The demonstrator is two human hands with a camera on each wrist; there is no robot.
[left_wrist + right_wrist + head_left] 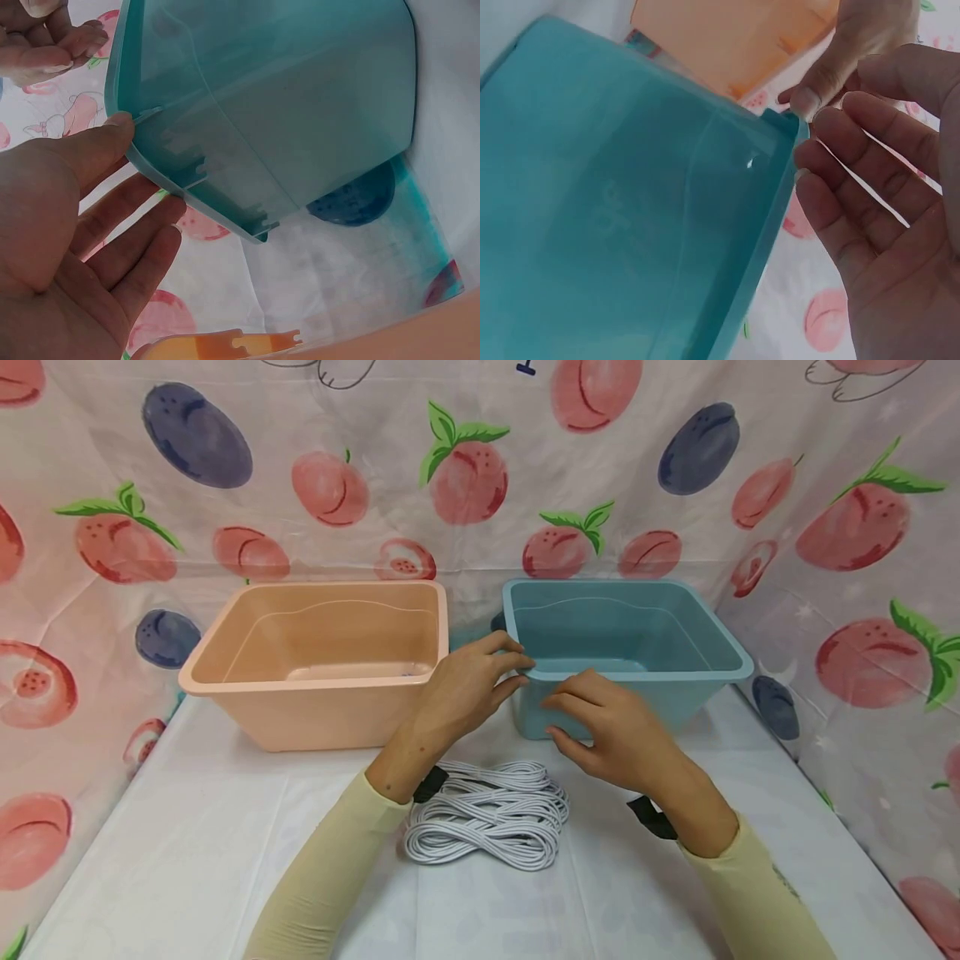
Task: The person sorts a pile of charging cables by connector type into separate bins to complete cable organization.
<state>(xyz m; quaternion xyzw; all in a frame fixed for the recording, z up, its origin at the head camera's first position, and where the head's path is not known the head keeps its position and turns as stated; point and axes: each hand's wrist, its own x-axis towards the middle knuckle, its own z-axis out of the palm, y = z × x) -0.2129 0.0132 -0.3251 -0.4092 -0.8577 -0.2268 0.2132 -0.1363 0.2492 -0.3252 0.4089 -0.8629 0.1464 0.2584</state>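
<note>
A blue plastic tub [615, 693] stands at the right, its inside facing me in the head view. My left hand [468, 685] is at the tub's near left corner, the thumb against the outer side of the rim [120, 82] and the fingers over it. Just in front of the same tub, my right hand [618, 727] has loosely bent, spread fingers with nothing between them. In the right wrist view its fingertips [817, 187] lie close by the rim; contact cannot be made out. Below the hands lies a figure-eight bundle of white cord [495, 818].
An orange-peach plastic tub [322, 718] stands left of the blue one, with a narrow gap between them. Both stand on a white-covered table [187, 860]. Behind and to the sides hangs a fruit-printed cloth [375, 427].
</note>
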